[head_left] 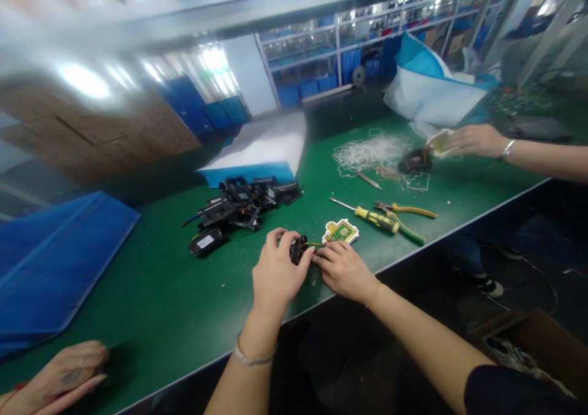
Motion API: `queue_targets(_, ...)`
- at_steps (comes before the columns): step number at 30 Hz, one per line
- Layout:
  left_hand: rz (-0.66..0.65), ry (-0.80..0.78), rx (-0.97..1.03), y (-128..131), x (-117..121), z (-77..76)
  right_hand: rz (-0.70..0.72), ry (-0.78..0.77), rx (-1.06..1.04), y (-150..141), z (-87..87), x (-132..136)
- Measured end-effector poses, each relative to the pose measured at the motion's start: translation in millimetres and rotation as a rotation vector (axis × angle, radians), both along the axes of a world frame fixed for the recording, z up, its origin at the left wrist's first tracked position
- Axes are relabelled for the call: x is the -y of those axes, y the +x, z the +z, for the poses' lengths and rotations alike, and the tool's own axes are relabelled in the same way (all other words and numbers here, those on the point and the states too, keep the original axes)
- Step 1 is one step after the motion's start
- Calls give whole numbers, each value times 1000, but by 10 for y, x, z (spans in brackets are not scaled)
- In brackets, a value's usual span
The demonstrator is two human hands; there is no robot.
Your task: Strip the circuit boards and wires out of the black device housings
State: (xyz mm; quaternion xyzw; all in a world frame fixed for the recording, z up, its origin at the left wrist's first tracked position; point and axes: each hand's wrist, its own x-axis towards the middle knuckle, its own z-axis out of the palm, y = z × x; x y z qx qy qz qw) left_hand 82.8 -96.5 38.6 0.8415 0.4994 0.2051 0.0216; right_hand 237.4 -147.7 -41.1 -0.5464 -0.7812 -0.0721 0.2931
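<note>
My left hand point(278, 271) curls around a small black plastic part point(298, 249), resting at the near side of the green table point(184, 317). A thin yellow wire point(315, 244) runs from that part to a green circuit board in a white frame point(343, 232), lying flat just to the right. Beside the board is my right hand point(346, 272), its fingers drawn together at the black part's right edge; whatever they pinch is hidden. Right of the board lie a yellow-and-black screwdriver point(376, 219) and cutting pliers point(407, 213) with yellow and green handles.
Several black plastic units point(239, 206) are heaped left of centre before a white-and-blue bag point(261, 148). White rings point(372, 152) lie farther back. A co-worker's hand point(475, 140) holds a similar board at right; another person's hand point(73, 369) rests lower left, near a blue sheet point(59, 268).
</note>
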Motion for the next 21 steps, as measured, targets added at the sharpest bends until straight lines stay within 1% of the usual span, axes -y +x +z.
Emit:
queue_targets(2,62,64,-55,96,-23,-17,1,7,-8,-23,14,8)
queue_targets(4,90,63,-85,160,-61,-41,26,24,-28,-25,53,45)
queue_targets(6,107,50,-86,187,-93,-60,57,50,-61,57,112,110)
queue_targets(7,107,44,-82,188,-105,-65,35,72,-93,149,142,149)
queue_targets(8,100,37,-80,183,-113,-67,-30,97,-138,283,167,189)
queue_targets(9,87,28,-82,175,-119,-67,-139,118,-189,457,185,228)
queue_targets(11,49,10,-96,154,-125,-65,-457,116,-286,896,190,295)
queue_targets(12,31,3,-106,144,-127,-63,-606,58,-302,1132,177,320)
queue_targets(13,18,-2,-117,136,-127,-61,-710,-53,-291,1356,155,339)
queue_targets(14,13,-5,-125,131,-126,-60,-761,-195,-267,1552,128,351)
queue_targets(15,13,-8,-132,128,-124,-58,-765,-255,-265,1706,97,356)
queue_targets(17,20,-18,-139,128,-118,-54,-747,-329,-248,1870,41,348)
queue_targets(19,29,-28,-141,133,-109,-50,-724,-331,-238,1874,2,338)
queue_targets(21,38,-30,-146,142,-99,-49,-708,-302,-197,1808,-21,350)
